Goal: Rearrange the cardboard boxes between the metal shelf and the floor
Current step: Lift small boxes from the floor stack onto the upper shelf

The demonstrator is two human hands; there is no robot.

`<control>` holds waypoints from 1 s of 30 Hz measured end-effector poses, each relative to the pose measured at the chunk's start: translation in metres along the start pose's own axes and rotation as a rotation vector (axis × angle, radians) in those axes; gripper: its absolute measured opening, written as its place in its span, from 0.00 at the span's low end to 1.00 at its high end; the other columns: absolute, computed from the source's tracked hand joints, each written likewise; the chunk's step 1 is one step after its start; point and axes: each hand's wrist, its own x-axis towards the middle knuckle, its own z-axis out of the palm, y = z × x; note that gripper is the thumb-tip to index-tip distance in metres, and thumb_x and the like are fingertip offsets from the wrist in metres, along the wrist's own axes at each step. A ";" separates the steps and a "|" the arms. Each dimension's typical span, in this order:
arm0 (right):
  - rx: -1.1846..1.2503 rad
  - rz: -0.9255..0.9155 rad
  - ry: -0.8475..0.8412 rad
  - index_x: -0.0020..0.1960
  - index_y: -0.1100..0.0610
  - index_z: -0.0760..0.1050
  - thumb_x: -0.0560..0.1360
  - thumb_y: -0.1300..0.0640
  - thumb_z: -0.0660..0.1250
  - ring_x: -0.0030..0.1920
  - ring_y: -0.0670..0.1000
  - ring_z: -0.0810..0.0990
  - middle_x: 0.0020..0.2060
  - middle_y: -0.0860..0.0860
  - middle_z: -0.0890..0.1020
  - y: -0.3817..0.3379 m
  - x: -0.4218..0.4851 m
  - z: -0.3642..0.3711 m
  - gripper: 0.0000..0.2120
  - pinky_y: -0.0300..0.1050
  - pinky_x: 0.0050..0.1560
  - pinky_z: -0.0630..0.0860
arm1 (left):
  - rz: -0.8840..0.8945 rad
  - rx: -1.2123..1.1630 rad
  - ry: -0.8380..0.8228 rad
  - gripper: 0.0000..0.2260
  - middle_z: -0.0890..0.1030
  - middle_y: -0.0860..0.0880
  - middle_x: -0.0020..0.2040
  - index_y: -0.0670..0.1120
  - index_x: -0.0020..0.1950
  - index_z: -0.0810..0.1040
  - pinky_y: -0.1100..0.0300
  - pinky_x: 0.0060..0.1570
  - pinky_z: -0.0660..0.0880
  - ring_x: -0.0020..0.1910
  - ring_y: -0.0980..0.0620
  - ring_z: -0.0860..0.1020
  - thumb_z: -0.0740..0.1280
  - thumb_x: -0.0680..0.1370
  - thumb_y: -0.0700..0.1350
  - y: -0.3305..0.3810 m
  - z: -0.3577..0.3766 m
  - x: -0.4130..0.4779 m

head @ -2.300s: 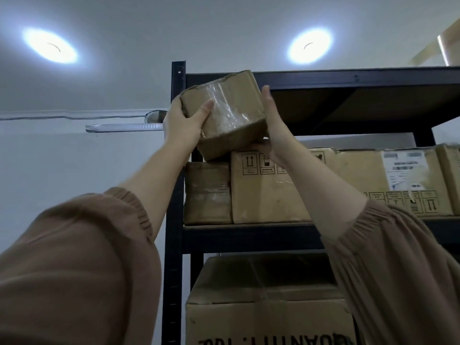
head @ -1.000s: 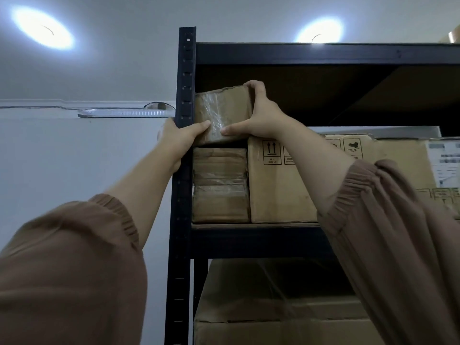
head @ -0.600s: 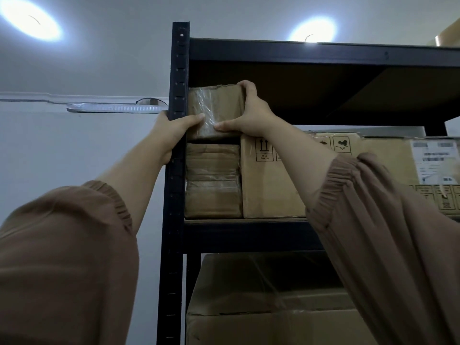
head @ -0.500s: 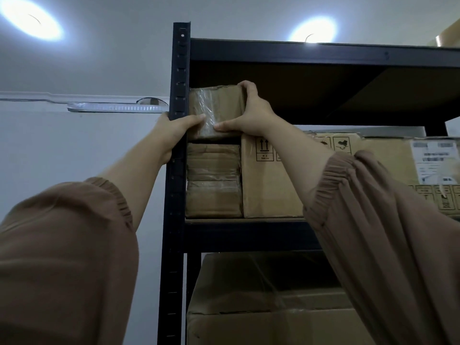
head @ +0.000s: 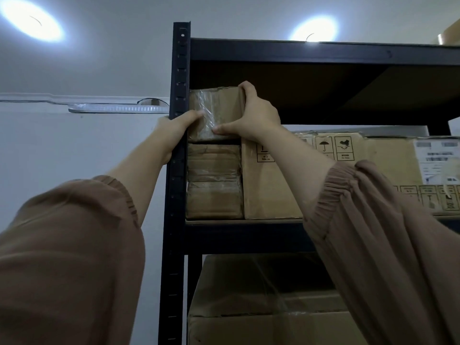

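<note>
Two-handed job, so no rushing. Gripping the small taped box (head: 221, 108) with the right hand (head: 256, 115), fingers hooked over its top corner, thumb pinching the front. Pressing the taped face with the left hand (head: 174, 128) thumb; other left fingers hidden behind the shelf upright (head: 178, 170), so can't tell grip or not. Already sitting on the lower box (head: 214, 180), just below the fingers. Probably best to nudge straight back, square it against the big box (head: 273, 195) under the right wrist, and mind the slick tape before letting go.
</note>
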 end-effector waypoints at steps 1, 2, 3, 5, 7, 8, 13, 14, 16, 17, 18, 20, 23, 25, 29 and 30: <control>-0.020 0.007 0.005 0.77 0.48 0.54 0.61 0.34 0.78 0.59 0.55 0.78 0.63 0.51 0.77 -0.001 0.000 0.000 0.53 0.46 0.47 0.73 | 0.014 0.020 0.067 0.25 0.82 0.49 0.54 0.48 0.57 0.77 0.52 0.50 0.81 0.50 0.49 0.82 0.76 0.66 0.59 0.000 0.002 0.000; -0.038 0.016 0.009 0.77 0.48 0.54 0.61 0.34 0.77 0.59 0.55 0.78 0.63 0.51 0.77 -0.003 -0.001 0.000 0.53 0.46 0.46 0.73 | 0.041 0.061 0.145 0.25 0.80 0.50 0.54 0.49 0.57 0.76 0.52 0.53 0.80 0.51 0.49 0.81 0.76 0.66 0.59 0.001 0.004 0.000; -0.053 0.025 0.011 0.77 0.48 0.53 0.62 0.34 0.77 0.58 0.55 0.78 0.62 0.52 0.77 -0.004 -0.001 0.001 0.53 0.46 0.45 0.72 | 0.077 0.116 0.224 0.25 0.79 0.51 0.54 0.49 0.58 0.75 0.52 0.55 0.79 0.52 0.50 0.79 0.75 0.67 0.58 0.002 0.006 0.000; -0.079 0.037 0.021 0.78 0.48 0.52 0.62 0.33 0.77 0.58 0.55 0.79 0.61 0.52 0.78 -0.007 -0.002 0.002 0.54 0.46 0.45 0.72 | 0.136 0.245 0.323 0.26 0.77 0.51 0.54 0.47 0.62 0.74 0.54 0.55 0.76 0.52 0.49 0.77 0.74 0.70 0.59 0.005 0.010 -0.001; -0.086 0.044 0.030 0.79 0.49 0.51 0.63 0.32 0.76 0.59 0.55 0.78 0.62 0.52 0.78 -0.007 -0.003 0.003 0.55 0.46 0.44 0.71 | 0.153 0.357 0.362 0.30 0.77 0.47 0.60 0.44 0.66 0.71 0.52 0.56 0.76 0.57 0.46 0.77 0.72 0.72 0.60 0.010 0.015 -0.001; -0.082 0.042 0.030 0.79 0.49 0.51 0.63 0.33 0.75 0.59 0.55 0.78 0.62 0.52 0.78 -0.006 -0.003 0.003 0.55 0.46 0.44 0.71 | 0.144 0.390 0.374 0.32 0.77 0.46 0.63 0.43 0.68 0.70 0.51 0.58 0.76 0.60 0.44 0.77 0.72 0.72 0.61 0.013 0.017 -0.001; 0.037 -0.002 -0.005 0.79 0.46 0.51 0.66 0.36 0.75 0.62 0.55 0.76 0.66 0.51 0.75 0.007 -0.004 0.001 0.51 0.46 0.51 0.73 | 0.096 0.460 0.420 0.27 0.76 0.43 0.66 0.43 0.71 0.65 0.52 0.54 0.73 0.63 0.42 0.76 0.68 0.78 0.55 0.019 0.025 0.001; 0.074 -0.008 -0.019 0.79 0.44 0.51 0.67 0.37 0.75 0.64 0.55 0.75 0.68 0.51 0.74 0.010 -0.004 0.000 0.50 0.46 0.53 0.73 | 0.095 0.473 0.429 0.27 0.76 0.43 0.66 0.43 0.71 0.64 0.52 0.53 0.72 0.63 0.41 0.76 0.67 0.78 0.55 0.020 0.026 0.000; 0.133 -0.032 -0.050 0.79 0.42 0.52 0.69 0.39 0.74 0.65 0.54 0.74 0.70 0.50 0.72 0.015 -0.004 -0.006 0.47 0.44 0.53 0.72 | 0.093 0.500 0.440 0.26 0.75 0.43 0.67 0.44 0.73 0.61 0.51 0.53 0.72 0.62 0.41 0.76 0.65 0.80 0.53 0.021 0.028 -0.003; 0.152 -0.041 -0.067 0.79 0.42 0.52 0.71 0.39 0.73 0.66 0.54 0.73 0.71 0.49 0.71 0.017 -0.003 -0.008 0.45 0.43 0.53 0.71 | 0.095 0.517 0.448 0.26 0.75 0.43 0.66 0.44 0.74 0.60 0.52 0.51 0.72 0.61 0.41 0.76 0.64 0.81 0.52 0.022 0.029 -0.004; 0.177 -0.048 -0.086 0.79 0.41 0.52 0.73 0.40 0.71 0.67 0.53 0.72 0.73 0.49 0.69 0.018 -0.003 -0.011 0.42 0.43 0.55 0.70 | 0.107 0.545 0.460 0.25 0.76 0.43 0.64 0.45 0.74 0.59 0.52 0.48 0.70 0.59 0.41 0.77 0.64 0.81 0.50 0.022 0.030 -0.006; 0.254 -0.041 -0.120 0.79 0.40 0.52 0.77 0.39 0.65 0.72 0.54 0.67 0.76 0.49 0.65 0.021 -0.003 -0.014 0.35 0.45 0.64 0.68 | 0.148 0.619 0.494 0.23 0.77 0.43 0.60 0.45 0.73 0.59 0.53 0.45 0.67 0.53 0.42 0.76 0.63 0.82 0.48 0.022 0.033 -0.010; 0.405 0.019 -0.134 0.80 0.40 0.50 0.81 0.37 0.55 0.70 0.57 0.72 0.75 0.53 0.67 0.025 -0.001 -0.020 0.30 0.53 0.68 0.72 | 0.215 0.663 0.520 0.26 0.74 0.40 0.65 0.46 0.77 0.56 0.50 0.47 0.69 0.59 0.40 0.76 0.63 0.82 0.48 0.015 0.036 -0.011; 0.460 0.051 -0.132 0.80 0.43 0.50 0.82 0.38 0.51 0.59 0.54 0.80 0.70 0.56 0.73 0.027 -0.004 -0.026 0.28 0.47 0.56 0.80 | 0.242 0.664 0.516 0.31 0.69 0.39 0.70 0.48 0.79 0.52 0.46 0.57 0.70 0.66 0.39 0.72 0.64 0.81 0.51 0.011 0.035 -0.012; 0.452 0.017 -0.042 0.78 0.49 0.59 0.83 0.42 0.53 0.52 0.46 0.81 0.62 0.53 0.78 0.033 -0.021 -0.034 0.26 0.47 0.59 0.78 | 0.315 0.744 0.591 0.35 0.61 0.39 0.75 0.48 0.80 0.53 0.46 0.70 0.61 0.74 0.40 0.61 0.67 0.78 0.55 0.003 0.039 -0.025; 0.459 0.010 -0.006 0.77 0.50 0.61 0.83 0.43 0.54 0.52 0.45 0.81 0.58 0.52 0.80 0.034 -0.026 -0.035 0.24 0.48 0.60 0.77 | 0.349 0.748 0.609 0.35 0.59 0.38 0.76 0.48 0.79 0.54 0.46 0.73 0.57 0.77 0.39 0.56 0.67 0.78 0.55 0.001 0.043 -0.030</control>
